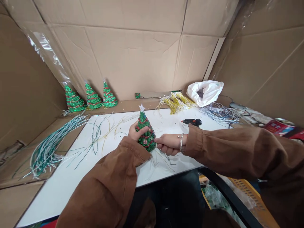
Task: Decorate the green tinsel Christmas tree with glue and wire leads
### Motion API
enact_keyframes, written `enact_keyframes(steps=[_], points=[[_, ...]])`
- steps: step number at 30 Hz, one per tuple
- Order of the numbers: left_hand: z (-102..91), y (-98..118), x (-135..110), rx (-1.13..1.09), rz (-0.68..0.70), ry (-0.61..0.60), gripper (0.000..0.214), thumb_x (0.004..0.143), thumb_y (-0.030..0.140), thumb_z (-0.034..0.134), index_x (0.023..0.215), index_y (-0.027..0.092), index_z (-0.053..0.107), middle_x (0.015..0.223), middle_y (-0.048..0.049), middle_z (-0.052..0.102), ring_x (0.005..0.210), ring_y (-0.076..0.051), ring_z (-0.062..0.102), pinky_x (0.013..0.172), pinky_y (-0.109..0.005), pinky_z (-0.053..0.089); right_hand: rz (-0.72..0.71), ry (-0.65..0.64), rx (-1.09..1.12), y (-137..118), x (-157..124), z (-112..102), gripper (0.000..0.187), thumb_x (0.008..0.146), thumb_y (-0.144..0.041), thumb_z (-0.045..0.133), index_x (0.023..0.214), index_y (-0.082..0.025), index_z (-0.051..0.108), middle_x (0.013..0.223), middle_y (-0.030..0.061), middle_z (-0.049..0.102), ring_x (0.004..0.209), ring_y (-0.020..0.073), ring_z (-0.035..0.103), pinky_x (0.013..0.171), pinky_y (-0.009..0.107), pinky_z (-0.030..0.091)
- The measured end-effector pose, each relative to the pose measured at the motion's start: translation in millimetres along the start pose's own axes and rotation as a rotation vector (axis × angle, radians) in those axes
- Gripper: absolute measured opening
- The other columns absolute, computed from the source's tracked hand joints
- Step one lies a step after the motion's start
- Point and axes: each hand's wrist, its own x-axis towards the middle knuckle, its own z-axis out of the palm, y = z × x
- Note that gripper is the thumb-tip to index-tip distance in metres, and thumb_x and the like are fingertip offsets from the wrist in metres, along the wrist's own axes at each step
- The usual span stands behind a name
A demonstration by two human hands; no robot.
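Observation:
A small green Christmas tree (143,123) with red garland, tiny ornaments and a pale star on top stands tilted slightly over the white board. My left hand (136,131) is wrapped around its left side, thumb across the front. At the tree's lower right, my right hand (169,144) is closed in a pinch, fingertips at the branches. What it pinches is too small to make out. Thin loose wires (163,158) show below the tree and my right hand.
Three similar trees (91,96) stand at the back left. Green-white wires (51,147) lie left; yellow wires (174,103), a white bag (206,91) and grey wires (218,113) lie back right. A glue gun (192,122) rests beyond my right wrist. Cardboard walls (118,57) enclose the table.

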Motion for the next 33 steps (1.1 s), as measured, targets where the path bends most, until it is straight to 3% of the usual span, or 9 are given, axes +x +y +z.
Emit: enact_keyframes(steps=[4,8,11,15,19,21,25,33], points=[[13.3,11,-14,-0.356,-0.137,0.082,0.038,0.06,0.048,0.072,0.076,0.016,0.059,0.074,-0.0042,0.067,0.064,-0.02,0.064,0.064,-0.037,0.053,-0.067,0.059,0.03,10,-17,3,0.038,0.096,-0.042,0.019,0.065,-0.021,0.029,0.044,-0.0124,0.016,0.031,0.0034,0.009,0.03,0.014,0.009],[25.6,24,-31,-0.623,-0.293,0.104,0.043,0.069,0.06,0.059,0.084,0.02,0.06,0.085,-0.0048,0.068,0.078,-0.022,0.066,0.073,-0.042,0.054,-0.234,0.229,-0.209,19,-30,7,0.042,0.095,-0.042,0.024,0.063,-0.018,0.037,0.042,-0.0098,0.025,0.034,0.0037,0.02,0.035,0.017,0.016],[26.1,28,-36,-0.579,-0.305,0.128,0.046,0.072,0.062,0.054,0.085,0.02,0.062,0.088,-0.0067,0.068,0.08,-0.024,0.065,0.074,-0.043,0.054,-0.373,0.291,-0.347,22,-36,7,0.046,0.094,-0.044,0.028,0.064,-0.015,0.048,0.047,-0.0074,0.031,0.041,0.0045,0.028,0.042,0.019,0.023],[22.5,22,-34,-0.505,-0.271,0.05,0.044,0.072,0.062,0.052,0.087,0.022,0.06,0.088,-0.0055,0.068,0.081,-0.024,0.066,0.074,-0.045,0.054,-0.499,0.321,-0.46,21,-39,6,0.04,0.09,-0.045,0.04,0.073,-0.014,0.057,0.054,-0.0061,0.034,0.049,0.0064,0.031,0.048,0.021,0.026],[22.8,17,-35,-0.478,-0.22,0.063,0.042,0.071,0.058,0.057,0.092,0.022,0.056,0.092,-0.0045,0.067,0.083,-0.022,0.066,0.075,-0.044,0.054,-0.611,0.434,-0.482,20,-36,4,0.03,0.086,-0.04,0.049,0.092,-0.013,0.061,0.061,-0.0041,0.043,0.056,0.0082,0.036,0.052,0.022,0.029],[24.4,19,-37,-0.437,-0.231,0.073,0.044,0.071,0.059,0.058,0.094,0.021,0.057,0.092,-0.0062,0.067,0.084,-0.024,0.066,0.074,-0.044,0.054,-0.622,0.483,-0.484,20,-34,4,0.029,0.085,-0.039,0.051,0.098,-0.014,0.058,0.062,-0.0041,0.045,0.056,0.0085,0.039,0.053,0.022,0.031],[28.1,24,-41,-0.383,-0.213,0.105,0.045,0.071,0.058,0.058,0.092,0.018,0.058,0.088,-0.0084,0.067,0.084,-0.025,0.066,0.073,-0.043,0.054,-0.655,0.577,-0.681,20,-34,6,0.021,0.083,-0.036,0.055,0.086,-0.015,0.059,0.061,-0.0036,0.049,0.057,0.0087,0.042,0.055,0.022,0.03],[24.5,17,-30,-0.39,-0.203,0.061,0.038,0.068,0.051,0.064,0.085,0.019,0.058,0.084,-0.005,0.066,0.079,-0.022,0.065,0.075,-0.041,0.054,-0.499,0.736,-1.079,16,-33,13,0.026,0.088,-0.038,0.048,0.094,-0.017,0.062,0.07,0.004,0.064,0.065,0.0146,0.055,0.056,0.025,0.026]])
